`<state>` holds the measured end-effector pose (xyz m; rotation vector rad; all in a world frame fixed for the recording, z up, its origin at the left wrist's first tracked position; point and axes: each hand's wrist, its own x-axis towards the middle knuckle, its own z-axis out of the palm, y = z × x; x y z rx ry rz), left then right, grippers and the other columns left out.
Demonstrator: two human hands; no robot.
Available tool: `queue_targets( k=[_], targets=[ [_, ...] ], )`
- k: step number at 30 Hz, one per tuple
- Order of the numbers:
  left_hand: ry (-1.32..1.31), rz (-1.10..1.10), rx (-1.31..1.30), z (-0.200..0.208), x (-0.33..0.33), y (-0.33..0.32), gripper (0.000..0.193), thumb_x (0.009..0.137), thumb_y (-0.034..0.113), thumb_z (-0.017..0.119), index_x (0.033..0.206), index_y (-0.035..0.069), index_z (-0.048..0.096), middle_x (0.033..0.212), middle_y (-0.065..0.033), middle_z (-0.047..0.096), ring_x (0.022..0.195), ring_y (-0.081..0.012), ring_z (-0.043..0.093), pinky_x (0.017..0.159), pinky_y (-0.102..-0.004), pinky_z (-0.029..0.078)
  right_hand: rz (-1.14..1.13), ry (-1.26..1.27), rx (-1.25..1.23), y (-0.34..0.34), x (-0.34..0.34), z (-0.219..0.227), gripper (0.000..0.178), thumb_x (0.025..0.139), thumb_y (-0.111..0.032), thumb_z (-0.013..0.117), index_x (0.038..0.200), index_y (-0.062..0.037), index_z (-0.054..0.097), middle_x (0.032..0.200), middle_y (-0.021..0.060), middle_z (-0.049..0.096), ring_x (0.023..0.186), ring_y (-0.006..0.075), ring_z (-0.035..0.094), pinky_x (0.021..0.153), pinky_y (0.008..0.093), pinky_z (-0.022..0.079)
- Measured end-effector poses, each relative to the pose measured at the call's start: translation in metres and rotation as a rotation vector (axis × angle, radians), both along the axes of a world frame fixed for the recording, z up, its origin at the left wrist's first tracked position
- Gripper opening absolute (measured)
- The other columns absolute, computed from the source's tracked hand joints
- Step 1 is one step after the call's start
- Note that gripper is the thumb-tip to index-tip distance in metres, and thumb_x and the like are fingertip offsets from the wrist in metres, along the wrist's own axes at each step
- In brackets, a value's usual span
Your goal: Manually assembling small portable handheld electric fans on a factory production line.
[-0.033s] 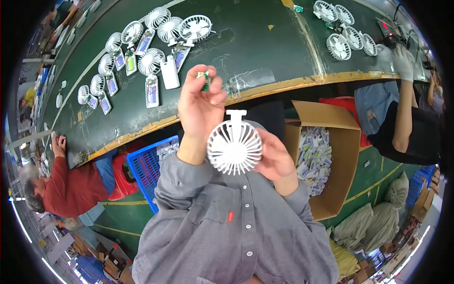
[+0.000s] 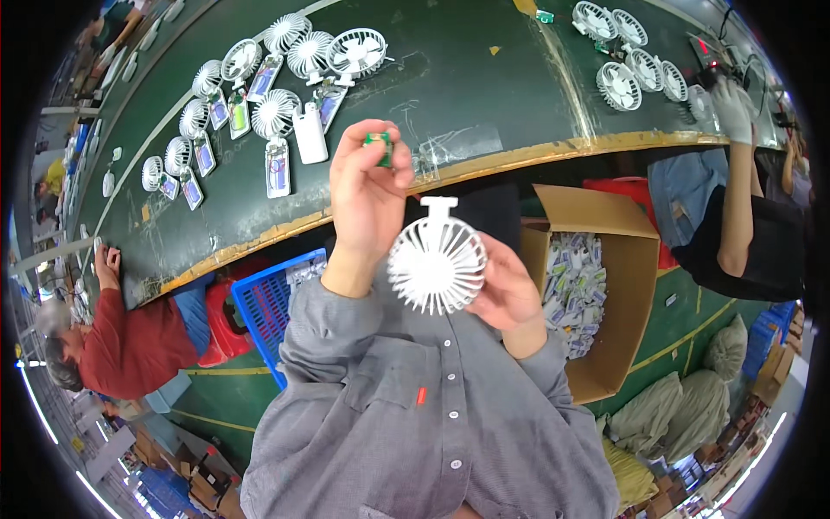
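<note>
My left hand (image 2: 367, 195) is closed, pinching a small green circuit board (image 2: 379, 149) between thumb and fingers, just past the bench's near edge. My right hand (image 2: 504, 285) grips the rim of a white fan head (image 2: 437, 264), held in front of my grey shirt. Its slatted cage faces up, and its short T-shaped stem points toward the bench. Beyond my left hand, a white fan with an opened handle (image 2: 277, 169) lies on the green bench, a white handle cover (image 2: 309, 134) beside it.
Several fans with exposed handles (image 2: 233, 86) lie at the bench's left. More fan heads (image 2: 619, 86) sit at the far right, near a co-worker's gloved hand (image 2: 733, 112). Below the bench edge stand a blue crate (image 2: 264, 311) and a cardboard box (image 2: 618, 337) of small parts. Another person (image 2: 138, 346) sits at left.
The fan head has shifted slightly right and up with my right hand. My left hand has turned a little, showing more of the circuit board. The co-worker's gloved hand has moved slightly.
</note>
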<state>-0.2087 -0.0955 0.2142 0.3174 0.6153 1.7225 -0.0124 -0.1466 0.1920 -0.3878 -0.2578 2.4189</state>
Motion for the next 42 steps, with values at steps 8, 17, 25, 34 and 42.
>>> queue_targets(
  k=[8,17,25,34,42],
  targets=[
    [2.027,0.37,-0.152,-0.031,-0.091,0.032,0.068,0.078,0.02,0.073,0.134,-0.002,0.041,0.129,-0.0218,0.05,0.119,-0.038,0.049,0.1,-0.0446,0.041,-0.488,-1.087,0.666,0.076,0.033,-0.001,0.01,0.09,-0.006,0.063,0.096,-0.0007,0.057,0.077,0.0008,0.061,0.057,0.0046,0.05,0.051,0.0203,0.039],
    [2.177,0.261,-0.273,-0.046,-0.138,0.031,0.052,0.073,0.016,0.073,0.122,0.008,0.057,0.117,-0.0119,0.059,0.108,-0.0323,0.056,0.087,-0.0416,0.049,-0.461,-2.263,1.494,0.212,0.101,-0.032,0.026,0.088,-0.016,0.061,0.113,-0.0077,0.06,0.11,0.0137,0.059,0.093,0.0353,0.062,0.075,0.0441,0.051],
    [0.632,0.226,-0.254,-0.005,-0.153,0.034,0.038,0.09,0.011,0.063,0.127,0.006,0.055,0.11,-0.0045,0.059,0.099,-0.015,0.062,0.081,-0.0307,0.053,-0.687,-1.646,1.349,0.134,0.023,-0.033,0.031,0.085,-0.01,0.064,0.114,-0.0003,0.057,0.108,0.0147,0.056,0.094,0.027,0.057,0.086,0.0376,0.046],
    [0.548,-0.094,0.263,0.049,-0.051,-0.009,0.047,0.089,0.033,0.067,0.121,0.0,0.054,0.11,-0.0104,0.061,0.102,-0.021,0.062,0.091,-0.0332,0.049,-0.052,-0.395,0.498,0.05,-0.018,0.004,0.058,0.101,-0.043,0.035,0.121,0.0073,0.056,0.115,0.0163,0.064,0.104,0.0239,0.062,0.092,0.0362,0.047],
    [1.49,-0.107,0.707,0.04,0.015,-0.076,0.046,0.066,0.016,0.086,0.103,0.0,0.064,0.104,-0.0123,0.063,0.09,-0.0315,0.065,0.076,-0.0394,0.055,-0.01,-0.271,0.515,0.018,-0.001,0.028,0.052,0.099,-0.031,0.041,0.133,0.0078,0.046,0.14,0.0208,0.047,0.128,0.0272,0.047,0.107,0.0389,0.036]
  ],
)
